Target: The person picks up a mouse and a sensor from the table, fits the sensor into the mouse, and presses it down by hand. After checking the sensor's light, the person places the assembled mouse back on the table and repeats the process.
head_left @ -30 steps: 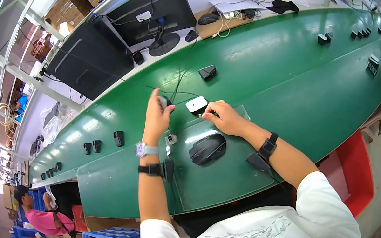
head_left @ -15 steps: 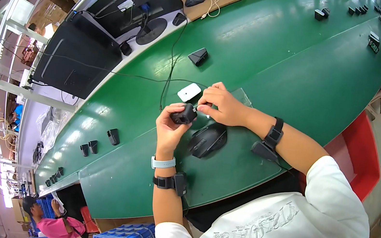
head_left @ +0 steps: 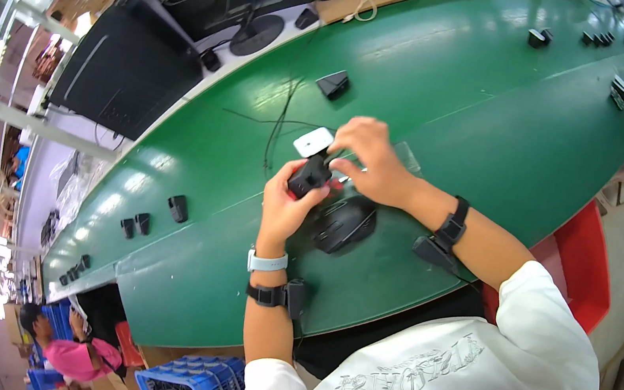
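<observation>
Currently, left to right: left hand, fingers clamped on boxy black device above green tabletop; red newly shows at the device's edges, perhaps a light, suggesting power; white rounded box, just beyond; black computer mouse, nearer the body; right hand, fingers curled beside the device, grip indeterminable.

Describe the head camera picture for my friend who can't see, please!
A left hand grips a small black device above a green table, the right hand close beside it. A black computer mouse lies below them in the picture, a rounded white object just beyond the device.
</observation>
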Tool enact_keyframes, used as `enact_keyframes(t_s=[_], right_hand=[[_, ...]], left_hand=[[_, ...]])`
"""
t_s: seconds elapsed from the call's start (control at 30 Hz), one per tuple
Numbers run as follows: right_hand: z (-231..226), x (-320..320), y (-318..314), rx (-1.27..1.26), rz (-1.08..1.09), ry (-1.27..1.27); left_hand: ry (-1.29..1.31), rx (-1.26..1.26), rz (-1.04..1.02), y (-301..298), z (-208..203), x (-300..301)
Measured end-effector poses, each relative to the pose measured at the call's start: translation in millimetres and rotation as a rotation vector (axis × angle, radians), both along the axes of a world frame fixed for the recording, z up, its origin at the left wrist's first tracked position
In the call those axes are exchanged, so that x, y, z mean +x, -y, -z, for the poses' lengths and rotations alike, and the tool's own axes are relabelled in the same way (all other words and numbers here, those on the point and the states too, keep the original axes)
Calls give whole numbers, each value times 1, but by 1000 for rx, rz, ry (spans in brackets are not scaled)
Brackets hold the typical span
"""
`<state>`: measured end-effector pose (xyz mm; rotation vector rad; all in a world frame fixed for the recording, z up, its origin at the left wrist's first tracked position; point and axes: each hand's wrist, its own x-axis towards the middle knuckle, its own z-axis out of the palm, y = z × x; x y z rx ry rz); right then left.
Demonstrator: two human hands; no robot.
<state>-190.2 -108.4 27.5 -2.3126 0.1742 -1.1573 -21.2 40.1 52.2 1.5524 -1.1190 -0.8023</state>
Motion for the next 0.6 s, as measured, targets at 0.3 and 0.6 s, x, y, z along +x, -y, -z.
enact_keyframes(t_s=[0.3, 0.6], right_hand=[[-25, -15, -13, -96, -570, -449], [1, -17, 11, 1468, -710, 135]], left_hand=[[-1035, -350, 35, -6, 3, 10], [-941, -483, -11, -3, -2, -2]])
